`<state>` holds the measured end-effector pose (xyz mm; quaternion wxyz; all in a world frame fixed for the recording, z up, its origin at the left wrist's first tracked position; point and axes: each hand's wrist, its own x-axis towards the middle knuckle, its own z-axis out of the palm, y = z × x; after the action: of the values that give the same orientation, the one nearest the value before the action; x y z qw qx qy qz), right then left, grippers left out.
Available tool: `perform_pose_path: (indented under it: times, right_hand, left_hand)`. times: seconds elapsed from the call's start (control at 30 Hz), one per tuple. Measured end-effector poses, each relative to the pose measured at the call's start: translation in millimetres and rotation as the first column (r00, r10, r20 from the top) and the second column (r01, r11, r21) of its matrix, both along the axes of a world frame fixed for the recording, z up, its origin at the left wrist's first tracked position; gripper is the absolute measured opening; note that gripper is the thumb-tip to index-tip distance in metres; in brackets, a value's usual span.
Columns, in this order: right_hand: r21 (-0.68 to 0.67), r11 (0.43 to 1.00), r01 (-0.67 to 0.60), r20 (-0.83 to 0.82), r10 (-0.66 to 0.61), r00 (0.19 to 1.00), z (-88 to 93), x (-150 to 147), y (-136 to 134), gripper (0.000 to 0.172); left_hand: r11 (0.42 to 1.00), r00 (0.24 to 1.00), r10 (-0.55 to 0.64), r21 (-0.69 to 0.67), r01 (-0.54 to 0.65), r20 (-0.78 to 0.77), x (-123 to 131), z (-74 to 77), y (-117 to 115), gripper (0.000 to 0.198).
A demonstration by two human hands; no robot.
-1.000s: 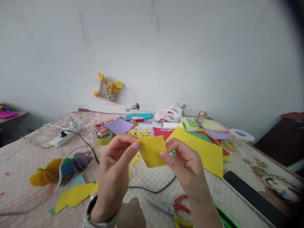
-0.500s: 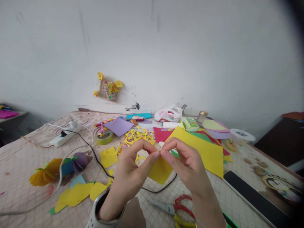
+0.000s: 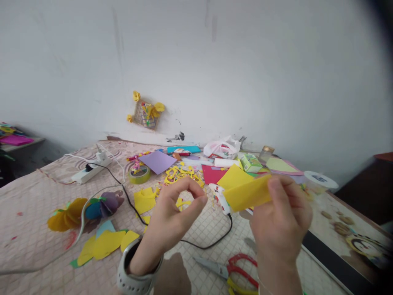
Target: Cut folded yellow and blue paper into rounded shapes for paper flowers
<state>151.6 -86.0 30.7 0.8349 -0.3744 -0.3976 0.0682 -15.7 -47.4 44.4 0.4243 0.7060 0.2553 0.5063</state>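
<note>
My right hand (image 3: 282,219) is closed on a folded yellow paper piece (image 3: 245,195), held up above the table at the right. My left hand (image 3: 179,213) hovers at the centre, apart from the paper, with forefinger and thumb curled into a ring; nothing shows between them. A grey watch band is on my left wrist. Just beyond the paper, a white glue gun (image 3: 219,196) lies on the table, with its black cord running toward me. Red-and-yellow-handled scissors (image 3: 229,272) lie below my hands.
Yellow cut-outs (image 3: 104,246), paper flowers (image 3: 82,209), a tape roll (image 3: 139,175), a power strip (image 3: 89,172), purple paper (image 3: 158,161), yellow scraps (image 3: 181,175), coloured sheets (image 3: 233,177), a green box (image 3: 250,162) and a jar (image 3: 265,153) litter the table. A black strip (image 3: 334,262) lies at the right.
Both hands were pinching the yellow paper together. Now my right hand has carried it up and to the right, and my left hand has let go.
</note>
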Motion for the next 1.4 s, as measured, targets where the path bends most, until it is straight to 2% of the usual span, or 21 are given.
perform_pose_path:
  times: [0.1, 0.2, 0.43, 0.63, 0.73, 0.87, 1.0, 1.13, 1.27, 1.4]
  right_hand:
    - [-0.089, 0.989, -0.119, 0.152, 0.132, 0.98, -1.4, -1, -1, 0.01]
    - [-0.132, 0.977, -0.165, 0.273, 0.196, 0.942, -3.0, -10, -2, 0.011]
    - [-0.159, 0.966, -0.203, 0.296, 0.243, 0.924, -2.5, -16, -2, 0.01]
    - [-0.334, 0.909, -0.248, 0.384, 0.372, 0.845, 1.2, -15, -7, 0.006]
    - [-0.33, 0.899, -0.289, 0.374, 0.406, 0.834, 2.4, -14, -8, 0.009]
    - [-0.162, 0.945, -0.283, 0.204, 0.313, 0.928, 2.6, -5, -6, 0.013]
    - [-0.144, 0.95, -0.278, 0.089, 0.293, 0.952, 0.9, 0, -2, 0.011]
    - [-0.16, 0.939, -0.305, 0.149, 0.329, 0.933, -3.0, -6, 3, 0.01]
    - [-0.198, 0.902, -0.384, 0.212, 0.422, 0.882, -4.4, -13, 4, 0.011]
    - [-0.309, 0.871, -0.382, 0.285, 0.468, 0.836, -2.2, -16, 0, 0.009]
  left_hand:
    - [0.999, 0.999, 0.033, 0.017, -0.034, 0.038, -2, -0.2, 0, 0.01]
    - [0.999, 0.999, 0.004, 0.046, -0.007, 0.052, 0, -1.0, -4, 0.005]
    - [0.988, 0.996, 0.063, 0.136, -0.072, 0.07, 7, -1.5, -8, 0.008]
    - [0.985, 0.994, 0.106, 0.136, -0.105, 0.002, 6, 0.1, -10, 0.012]
    - [0.986, 0.994, 0.092, 0.145, -0.083, -0.062, 5, 1.4, -9, 0.011]
    - [0.986, 0.992, 0.091, 0.146, -0.078, -0.084, 4, 0.9, -7, 0.01]
    - [0.989, 0.993, 0.107, 0.104, -0.102, -0.045, 5, -1.6, -4, 0.012]
    - [0.99, 0.995, 0.096, 0.096, -0.099, 0.042, 7, -1.6, -4, 0.004]
    - [0.989, 0.997, 0.081, 0.122, -0.078, -0.019, 7, 0.1, -6, 0.007]
    - [0.979, 0.993, 0.108, 0.178, -0.1, -0.038, 8, 1.3, -13, 0.014]
